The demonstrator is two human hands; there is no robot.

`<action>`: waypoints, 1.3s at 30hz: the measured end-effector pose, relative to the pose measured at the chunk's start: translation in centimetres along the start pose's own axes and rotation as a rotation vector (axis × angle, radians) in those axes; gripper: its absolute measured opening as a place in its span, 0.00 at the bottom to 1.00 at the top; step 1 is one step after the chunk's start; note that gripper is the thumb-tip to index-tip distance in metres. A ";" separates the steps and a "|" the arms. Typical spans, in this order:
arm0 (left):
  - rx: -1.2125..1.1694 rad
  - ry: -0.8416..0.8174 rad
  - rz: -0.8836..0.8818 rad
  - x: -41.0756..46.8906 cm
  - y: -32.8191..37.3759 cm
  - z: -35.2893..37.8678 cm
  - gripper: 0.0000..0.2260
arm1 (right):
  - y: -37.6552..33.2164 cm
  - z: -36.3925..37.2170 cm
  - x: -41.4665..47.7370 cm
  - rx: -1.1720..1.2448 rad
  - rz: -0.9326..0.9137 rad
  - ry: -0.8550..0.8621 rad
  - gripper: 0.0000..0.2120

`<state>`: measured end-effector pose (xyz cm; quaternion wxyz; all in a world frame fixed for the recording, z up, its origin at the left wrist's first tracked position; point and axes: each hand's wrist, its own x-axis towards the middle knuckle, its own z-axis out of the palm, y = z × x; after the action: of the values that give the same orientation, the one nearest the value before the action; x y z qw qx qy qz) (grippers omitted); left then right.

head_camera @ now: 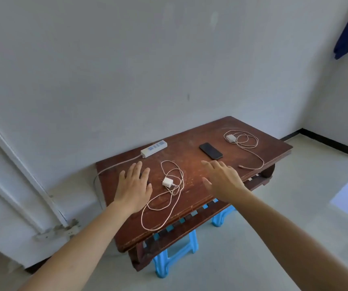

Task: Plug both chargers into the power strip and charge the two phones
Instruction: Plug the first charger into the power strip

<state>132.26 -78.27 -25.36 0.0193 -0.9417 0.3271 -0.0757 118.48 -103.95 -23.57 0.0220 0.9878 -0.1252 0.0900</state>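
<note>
Over the near half of the bench (221,131) your left hand (134,185) and right hand (221,178) hover flat, fingers spread, holding nothing. Between them lies a small white charger (167,182) in its loose pinkish cable (164,206): likely light and rigid, so pinch its body, not the limp cord. The phone (210,151) looks slick; the power strip (154,148) sits far left.

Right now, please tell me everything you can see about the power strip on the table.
The power strip is a long white bar, plastic by its look, with a row of bluish sockets on top. It lies flat near the table's back edge, close to the wall. No socket holds a plug. Its pale cord leaves the left end, runs across the table and drops over the left edge. Neither hand touches it.
</note>
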 end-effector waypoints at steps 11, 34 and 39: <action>0.001 -0.304 -0.206 10.1 2.1 12.2 0.28 | 2.9 15.1 17.6 0.391 -0.194 -0.289 0.21; -0.176 -0.630 -0.075 25.7 -5.8 25.2 0.27 | -3.1 27.3 26.6 0.570 -0.059 -0.697 0.28; -0.163 -0.639 -0.037 26.1 -6.8 25.5 0.26 | -1.4 25.8 31.8 0.965 0.375 -0.587 0.20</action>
<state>160.63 -89.39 -46.59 0.0439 -0.9221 0.2923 0.2496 153.57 -112.01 -43.15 -0.4813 0.8308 -0.2431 -0.1376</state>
